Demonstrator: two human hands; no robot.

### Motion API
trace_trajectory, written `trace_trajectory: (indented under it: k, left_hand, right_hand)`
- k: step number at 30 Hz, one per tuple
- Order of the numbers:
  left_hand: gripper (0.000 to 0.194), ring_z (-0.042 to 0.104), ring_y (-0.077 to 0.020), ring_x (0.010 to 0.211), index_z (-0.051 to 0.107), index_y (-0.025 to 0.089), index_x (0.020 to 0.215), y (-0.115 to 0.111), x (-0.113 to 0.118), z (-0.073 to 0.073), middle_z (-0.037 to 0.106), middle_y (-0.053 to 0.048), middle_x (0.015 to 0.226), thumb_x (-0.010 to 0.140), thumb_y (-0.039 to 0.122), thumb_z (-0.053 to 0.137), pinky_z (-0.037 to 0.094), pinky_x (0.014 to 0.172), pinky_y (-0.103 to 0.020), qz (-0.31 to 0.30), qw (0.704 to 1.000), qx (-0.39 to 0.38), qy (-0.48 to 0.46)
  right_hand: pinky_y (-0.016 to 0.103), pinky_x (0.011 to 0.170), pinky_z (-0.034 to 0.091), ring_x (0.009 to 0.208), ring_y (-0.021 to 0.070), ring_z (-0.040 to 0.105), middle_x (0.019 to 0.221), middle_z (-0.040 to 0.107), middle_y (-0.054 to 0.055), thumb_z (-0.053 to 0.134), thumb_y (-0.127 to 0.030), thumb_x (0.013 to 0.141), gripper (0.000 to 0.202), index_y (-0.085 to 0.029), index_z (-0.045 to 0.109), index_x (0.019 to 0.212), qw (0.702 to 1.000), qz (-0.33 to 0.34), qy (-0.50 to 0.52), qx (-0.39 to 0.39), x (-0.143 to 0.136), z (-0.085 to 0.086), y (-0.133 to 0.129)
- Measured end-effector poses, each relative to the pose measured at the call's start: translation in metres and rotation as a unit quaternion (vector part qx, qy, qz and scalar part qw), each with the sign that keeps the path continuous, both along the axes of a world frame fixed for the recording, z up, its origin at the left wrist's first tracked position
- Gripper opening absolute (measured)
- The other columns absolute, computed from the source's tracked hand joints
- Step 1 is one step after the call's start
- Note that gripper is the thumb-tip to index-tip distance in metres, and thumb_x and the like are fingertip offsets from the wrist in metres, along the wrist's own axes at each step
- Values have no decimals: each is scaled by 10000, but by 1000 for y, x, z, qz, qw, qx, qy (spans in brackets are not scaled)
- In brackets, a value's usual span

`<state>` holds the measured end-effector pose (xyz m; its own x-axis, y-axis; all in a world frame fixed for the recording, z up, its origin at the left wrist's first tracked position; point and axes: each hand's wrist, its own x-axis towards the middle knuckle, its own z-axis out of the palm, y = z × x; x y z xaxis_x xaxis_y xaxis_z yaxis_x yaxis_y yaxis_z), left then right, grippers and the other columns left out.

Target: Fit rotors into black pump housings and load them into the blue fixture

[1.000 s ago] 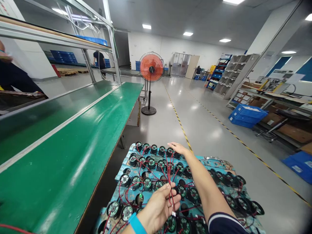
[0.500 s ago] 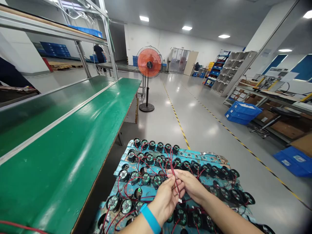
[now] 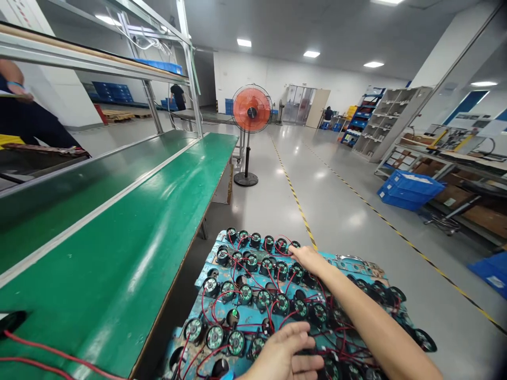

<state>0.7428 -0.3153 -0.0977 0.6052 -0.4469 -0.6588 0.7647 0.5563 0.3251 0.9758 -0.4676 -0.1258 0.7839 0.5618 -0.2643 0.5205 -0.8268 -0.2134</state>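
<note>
My right hand (image 3: pixel 307 257) reaches to the far row of the blue board, its fingers closed at the right end of that row. A thin red wire (image 3: pixel 273 254) runs up to the fingertips; its end is hidden. Beside them sits a round black part (image 3: pixel 294 246) with a green circuit board, partly covered. My left hand (image 3: pixel 287 352) hovers over the near rows, fingers apart and holding nothing. Under both hands the worn blue board (image 3: pixel 247 311) carries several rows of such round black parts (image 3: pixel 236 343), trailing red wires.
At left runs a long green-topped bench (image 3: pixel 158 232) with red wires (image 3: pixel 47 353) at its near end. An orange fan (image 3: pixel 252 111) stands beyond it. Blue crates (image 3: pixel 410 190) sit at right. A person (image 3: pixel 31 116) stands across the bench; another (image 3: pixel 177 97) is farther back.
My hands have parted. The right has moved forward to the far row with the red wires; the left has let them go, opened and drawn back. The view has shifted slightly left.
</note>
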Motion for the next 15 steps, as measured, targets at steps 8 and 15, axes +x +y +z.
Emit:
trace_trajectory:
  k: [8, 15]
  left_hand:
    - [704, 746, -239, 766, 748, 171, 943, 15, -9, -11, 735, -65, 881, 379, 540, 953, 518, 847, -397, -30, 996, -4, -80]
    - [695, 707, -234, 868, 780, 202, 936, 31, -13, -9, 764, -103, 972, 409, 637, 907, 465, 930, -396, -62, 988, 63, -126]
  right_hand:
    - [402, 880, 548, 967, 188, 653, 1083, 670, 63, 606, -374, 972, 249, -152, 652, 1073, 983, 55, 2, -176, 20, -12, 9]
    - [386, 860, 550, 899, 176, 668, 955, 691, 53, 635, -357, 955, 229, -131, 672, 951, 986, 52, 7, -156, 19, -16, 10]
